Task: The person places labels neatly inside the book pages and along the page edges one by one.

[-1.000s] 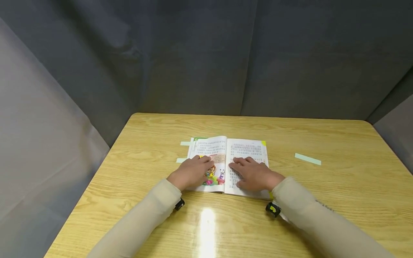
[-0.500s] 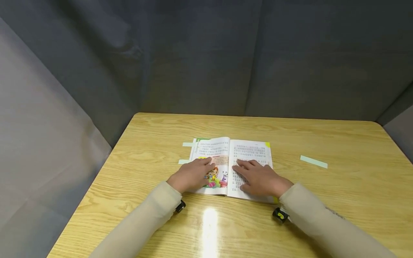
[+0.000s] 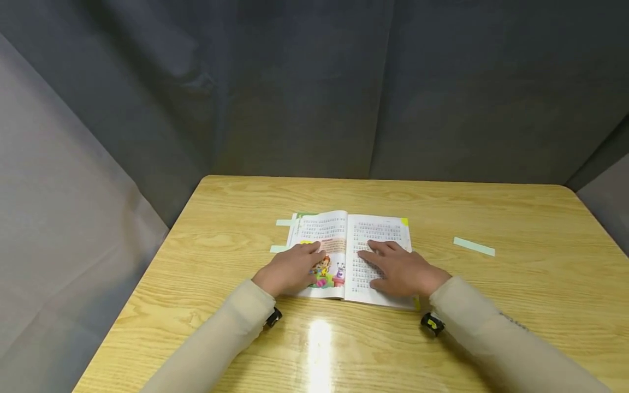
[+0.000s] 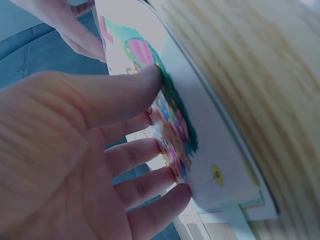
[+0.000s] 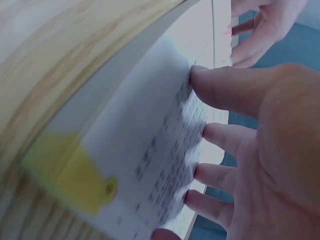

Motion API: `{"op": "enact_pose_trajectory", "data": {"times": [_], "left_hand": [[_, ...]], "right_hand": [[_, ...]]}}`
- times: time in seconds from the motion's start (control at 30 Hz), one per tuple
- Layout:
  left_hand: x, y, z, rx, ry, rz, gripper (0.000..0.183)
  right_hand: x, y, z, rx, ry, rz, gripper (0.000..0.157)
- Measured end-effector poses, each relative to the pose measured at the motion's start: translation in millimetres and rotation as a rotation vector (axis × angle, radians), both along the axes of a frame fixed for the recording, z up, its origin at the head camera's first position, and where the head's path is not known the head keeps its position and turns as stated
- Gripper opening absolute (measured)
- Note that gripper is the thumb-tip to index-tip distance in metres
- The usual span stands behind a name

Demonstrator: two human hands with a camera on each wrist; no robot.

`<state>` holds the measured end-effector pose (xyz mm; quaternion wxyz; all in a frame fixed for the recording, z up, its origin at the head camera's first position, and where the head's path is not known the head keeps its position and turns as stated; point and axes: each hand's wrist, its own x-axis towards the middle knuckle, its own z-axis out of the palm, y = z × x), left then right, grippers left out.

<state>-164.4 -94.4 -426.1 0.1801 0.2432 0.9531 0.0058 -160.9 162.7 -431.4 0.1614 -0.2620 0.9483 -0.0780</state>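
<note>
An open book (image 3: 378,232) lies flat on the wooden table, its left page carrying a colourful cartoon and its right page mostly lines of print. On the lower left page rests my left hand (image 3: 291,268), fingers spread; in the left wrist view its thumb and fingertips (image 4: 150,80) touch the picture. My right hand (image 3: 408,271) lies over the right page with spread fingers. Seen from the right wrist, its fingertips (image 5: 200,77) touch the printed text, near a yellow page corner (image 5: 75,170). Neither hand grips anything.
Two pale tape strips (image 3: 279,249) stick out at the book's left edge. Another pale strip (image 3: 474,246) lies on the table (image 3: 530,273) to the right. Dark curtains (image 3: 295,93) stand behind the table's far edge.
My right hand has shifted slightly rightward across the right page. The left hand stays on its page, and the book remains open at the same spread. The head view has moved a little.
</note>
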Motion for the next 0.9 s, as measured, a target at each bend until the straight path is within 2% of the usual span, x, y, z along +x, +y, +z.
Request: {"op": "enact_pose_trajectory", "data": {"times": [0.43, 0.6, 0.77, 0.9], "left_hand": [[5.1, 1, -3.0, 0.011, -0.023, -0.006, 0.058], [6.8, 1, -2.6, 0.008, -0.032, -0.004, 0.065], [7.3, 0, -1.4, 0.016, -0.016, 0.002, 0.071], [7.3, -1, -1.9, 0.018, -0.015, 0.006, 0.072]], "right_hand": [[2.1, 14, -4.4, -0.056, 0.010, 0.019, 0.066], [0.0, 17, -0.6, -0.141, 0.004, 0.009, 0.058], [-6.4, 28, 13.5, -0.251, 0.027, -0.036, 0.044], [-12.2, 50, 20.5, -0.288, 0.050, -0.120, 0.041]]}}
